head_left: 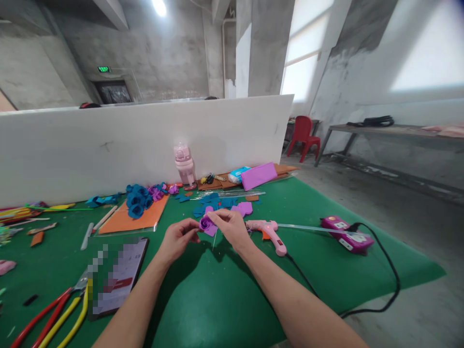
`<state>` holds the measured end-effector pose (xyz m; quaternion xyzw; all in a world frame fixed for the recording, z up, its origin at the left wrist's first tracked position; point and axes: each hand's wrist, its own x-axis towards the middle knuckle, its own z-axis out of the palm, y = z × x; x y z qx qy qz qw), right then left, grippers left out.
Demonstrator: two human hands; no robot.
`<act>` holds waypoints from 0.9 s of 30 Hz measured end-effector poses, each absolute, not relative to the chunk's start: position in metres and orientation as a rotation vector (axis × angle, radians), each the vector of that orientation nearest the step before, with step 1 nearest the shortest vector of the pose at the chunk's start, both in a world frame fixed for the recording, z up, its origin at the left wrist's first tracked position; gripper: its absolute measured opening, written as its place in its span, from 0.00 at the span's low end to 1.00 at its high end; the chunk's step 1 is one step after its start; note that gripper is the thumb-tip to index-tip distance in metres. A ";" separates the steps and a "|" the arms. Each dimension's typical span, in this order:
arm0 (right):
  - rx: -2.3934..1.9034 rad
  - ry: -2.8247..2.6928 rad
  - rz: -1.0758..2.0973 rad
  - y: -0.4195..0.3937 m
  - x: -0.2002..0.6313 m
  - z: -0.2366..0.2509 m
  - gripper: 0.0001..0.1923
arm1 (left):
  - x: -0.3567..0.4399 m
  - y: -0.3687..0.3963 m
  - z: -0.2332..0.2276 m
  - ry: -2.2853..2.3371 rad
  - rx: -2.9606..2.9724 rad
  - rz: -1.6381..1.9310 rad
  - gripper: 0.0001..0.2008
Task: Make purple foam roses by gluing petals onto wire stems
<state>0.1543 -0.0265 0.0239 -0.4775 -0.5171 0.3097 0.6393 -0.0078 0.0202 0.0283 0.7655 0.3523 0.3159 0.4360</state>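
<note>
A purple paper-like flower (206, 225) with a rolled centre is held between both hands above the green table (203, 299). My left hand (179, 238) pinches its left side with closed fingers. From the right, my right hand (231, 229) grips the flower's upper edge between thumb and fingers. A thin pale stem or strand (214, 239) hangs below the flower. Just right of my right hand lies a pink glue gun (266, 231) with a clear glue stick in its back. Purple petal pieces (242, 209) and blue pieces (210, 199) lie behind the hands.
Finished blue flowers (138, 199) rest on an orange sheet (123, 223). A phone (125, 278) and red- and yellow-handled pliers (60, 309) lie at left. A pink bottle (185, 166) stands by the white board (145, 145). The glue gun's cord runs near a purple power strip (344, 234).
</note>
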 end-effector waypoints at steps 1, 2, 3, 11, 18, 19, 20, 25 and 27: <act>-1.093 -1.180 0.709 -0.027 0.154 0.024 0.13 | -0.008 0.020 0.028 0.875 1.902 0.788 0.08; -1.095 -1.177 0.718 -0.027 0.154 0.025 0.13 | -0.008 0.020 0.028 0.872 1.898 0.788 0.07; -1.096 -1.168 0.735 -0.027 0.154 0.026 0.13 | -0.008 0.020 0.028 0.870 1.893 0.786 0.07; -1.086 -1.094 0.801 -0.027 0.153 0.026 0.12 | -0.008 0.020 0.027 0.840 1.877 0.771 0.07; -1.066 -1.093 0.797 -0.025 0.153 0.023 0.12 | -0.007 0.018 0.029 0.848 1.889 0.763 0.07; -1.057 -1.093 0.802 -0.025 0.152 0.023 0.11 | -0.007 0.018 0.029 0.848 1.891 0.764 0.07; -1.051 -1.095 0.806 -0.024 0.152 0.023 0.11 | -0.007 0.018 0.029 0.847 1.892 0.764 0.07; -1.064 -1.107 0.796 -0.025 0.152 0.024 0.12 | -0.007 0.018 0.029 0.831 1.892 0.777 0.07; -1.059 -1.098 0.808 -0.025 0.152 0.025 0.12 | -0.007 0.017 0.029 0.827 1.892 0.776 0.07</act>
